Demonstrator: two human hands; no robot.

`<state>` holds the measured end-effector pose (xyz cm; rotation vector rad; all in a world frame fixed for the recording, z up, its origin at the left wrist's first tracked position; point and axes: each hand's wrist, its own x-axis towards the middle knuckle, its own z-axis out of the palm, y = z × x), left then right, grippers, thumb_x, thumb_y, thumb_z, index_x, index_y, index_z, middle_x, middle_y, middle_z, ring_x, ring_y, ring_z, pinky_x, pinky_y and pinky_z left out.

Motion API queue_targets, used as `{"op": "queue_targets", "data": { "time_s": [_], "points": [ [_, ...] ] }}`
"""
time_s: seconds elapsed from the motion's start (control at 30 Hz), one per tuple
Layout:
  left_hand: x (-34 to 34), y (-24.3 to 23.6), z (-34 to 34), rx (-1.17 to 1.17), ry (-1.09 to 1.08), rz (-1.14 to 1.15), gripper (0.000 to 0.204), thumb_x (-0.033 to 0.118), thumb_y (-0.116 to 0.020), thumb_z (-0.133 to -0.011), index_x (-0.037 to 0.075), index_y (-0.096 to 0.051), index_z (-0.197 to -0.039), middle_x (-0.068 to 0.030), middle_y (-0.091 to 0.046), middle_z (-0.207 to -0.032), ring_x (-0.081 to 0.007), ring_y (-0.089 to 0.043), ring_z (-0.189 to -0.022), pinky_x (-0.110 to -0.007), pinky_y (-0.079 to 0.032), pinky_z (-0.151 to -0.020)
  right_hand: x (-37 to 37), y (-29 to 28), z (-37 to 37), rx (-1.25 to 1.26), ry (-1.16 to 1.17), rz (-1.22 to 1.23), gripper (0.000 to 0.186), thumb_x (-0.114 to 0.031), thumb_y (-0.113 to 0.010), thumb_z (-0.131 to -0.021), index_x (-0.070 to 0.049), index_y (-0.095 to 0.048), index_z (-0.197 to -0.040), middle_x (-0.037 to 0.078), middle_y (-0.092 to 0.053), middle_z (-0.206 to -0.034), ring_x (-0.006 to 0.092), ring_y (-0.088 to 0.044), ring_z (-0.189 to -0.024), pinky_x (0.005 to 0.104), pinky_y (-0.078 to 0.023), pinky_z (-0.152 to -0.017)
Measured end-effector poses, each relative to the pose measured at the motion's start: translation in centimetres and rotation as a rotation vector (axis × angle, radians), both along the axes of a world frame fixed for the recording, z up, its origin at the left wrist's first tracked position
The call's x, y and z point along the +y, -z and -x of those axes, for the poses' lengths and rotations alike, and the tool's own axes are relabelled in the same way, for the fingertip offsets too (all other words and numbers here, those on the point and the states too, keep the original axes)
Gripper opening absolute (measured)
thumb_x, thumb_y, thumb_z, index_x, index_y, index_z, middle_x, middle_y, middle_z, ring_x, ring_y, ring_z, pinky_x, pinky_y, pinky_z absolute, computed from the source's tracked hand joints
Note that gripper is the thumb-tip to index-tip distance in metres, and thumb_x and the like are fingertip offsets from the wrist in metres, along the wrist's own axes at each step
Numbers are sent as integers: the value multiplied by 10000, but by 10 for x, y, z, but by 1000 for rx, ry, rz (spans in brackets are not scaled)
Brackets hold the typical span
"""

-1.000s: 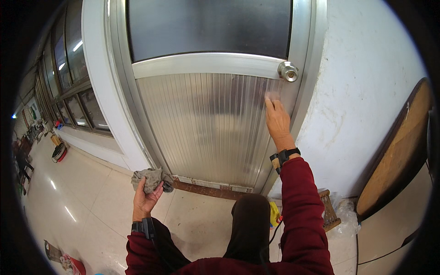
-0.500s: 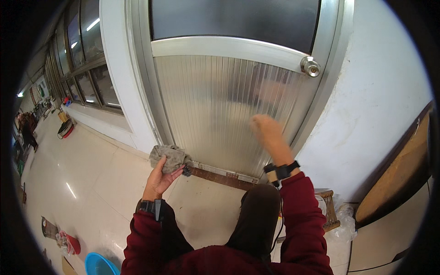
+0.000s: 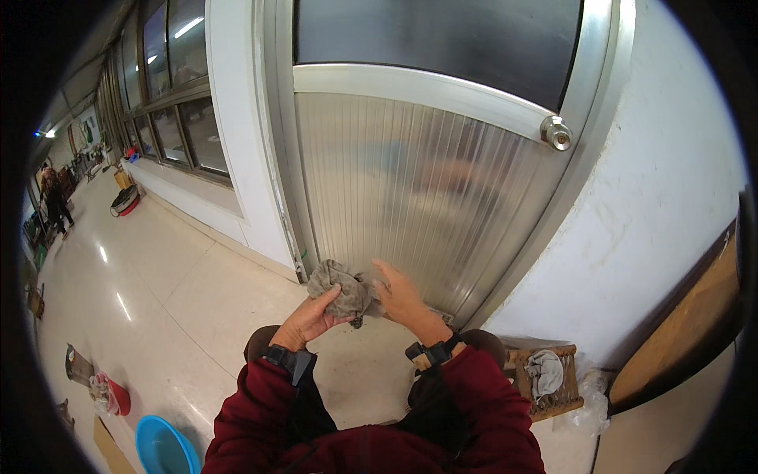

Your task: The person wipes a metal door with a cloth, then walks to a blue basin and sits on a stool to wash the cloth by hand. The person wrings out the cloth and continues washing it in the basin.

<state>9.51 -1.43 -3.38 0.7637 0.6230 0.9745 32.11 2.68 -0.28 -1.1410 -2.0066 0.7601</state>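
My left hand [image 3: 312, 320] grips a crumpled grey rag [image 3: 335, 280] low in front of the door, thumb pressed on the cloth. My right hand [image 3: 403, 296] is at the rag's right edge, its fingers curved and partly blurred; I cannot tell whether they grip it. Behind both hands stands an aluminium-framed door with a ribbed translucent lower panel [image 3: 367, 189], a dark upper pane [image 3: 434, 43] and a round metal knob [image 3: 557, 133].
Right, a low wooden stool [image 3: 564, 399] with a pale cloth [image 3: 545, 371] stands beside a leaning board [image 3: 683, 316]. Lower left are a blue basin [image 3: 166, 446], red bucket [image 3: 118, 399] and dark container [image 3: 79, 365]. A person [image 3: 55, 197] is far left, along the windowed wall [image 3: 237, 189].
My right hand has moved down and left from the door panel to the rag. My left hand has shifted rightward with the rag. The view has shifted, showing more floor at left.
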Motion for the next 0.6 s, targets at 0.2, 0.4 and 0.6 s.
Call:
{"op": "queue_targets", "data": {
  "time_s": [0.2, 0.4, 0.6],
  "points": [
    [4, 15, -15, 110, 11, -61, 516, 441, -498, -1014, 136, -423, -1424, -54, -578, -1320, -195, -590, -1162, -383, -496, -993, -15, -2, 19, -164, -325, -415, 629, -156, -725, -822, -128, -472, -1398, 160, -475, -1419, 381, -513, -1216, 451, -454, -990],
    [4, 14, -19, 211, 88, -52, 605, 472, -469, -1018, -17, -451, -1375, -129, -567, -1295, -238, -605, -1122, -345, -502, -973, 8, -10, 5, 127, -110, 25, 496, -137, -748, -802, -68, -599, -1270, 124, -577, -1265, 291, -580, -1111, 380, -484, -929],
    [3, 9, -8, 223, -60, 7, 517, 380, -501, -1033, -43, -500, -1330, -151, -550, -1296, -286, -626, -1121, -324, -528, -929, 55, -86, -87, 109, 520, -811, 415, -133, -693, -873, -11, -591, -1256, 176, -548, -1251, 329, -558, -1129, 388, -464, -943]
  ]
}}
